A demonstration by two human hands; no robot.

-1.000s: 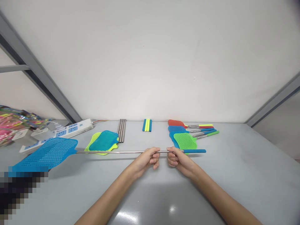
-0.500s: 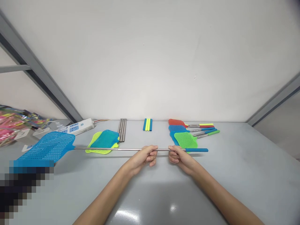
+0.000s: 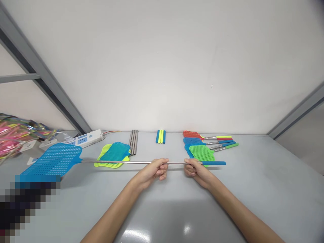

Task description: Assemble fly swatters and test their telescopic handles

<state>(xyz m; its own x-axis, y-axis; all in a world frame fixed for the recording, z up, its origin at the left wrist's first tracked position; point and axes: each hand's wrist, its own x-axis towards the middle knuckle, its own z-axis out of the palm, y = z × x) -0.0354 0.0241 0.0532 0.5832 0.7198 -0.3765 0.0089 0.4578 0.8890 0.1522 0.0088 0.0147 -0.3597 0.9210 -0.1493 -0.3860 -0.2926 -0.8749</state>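
Observation:
A long blue fly swatter [image 3: 54,160] with a thin metal rod and a blue grip at its right end is held level above the grey table [image 3: 253,189]. My left hand [image 3: 153,172] is closed round the rod near its middle. My right hand [image 3: 196,170] is closed round the rod just left of the blue grip. The blue mesh head hangs far out to the left.
Along the back of the table lie loose mesh heads [image 3: 113,153], several metal rods [image 3: 133,137], three coloured grips [image 3: 161,136] and a pile of finished swatters [image 3: 202,145]. A power strip [image 3: 86,138] and shiny packets [image 3: 15,135] sit at the left.
My hands have drawn further apart along the rod, and the swatter's head has shifted a little further left.

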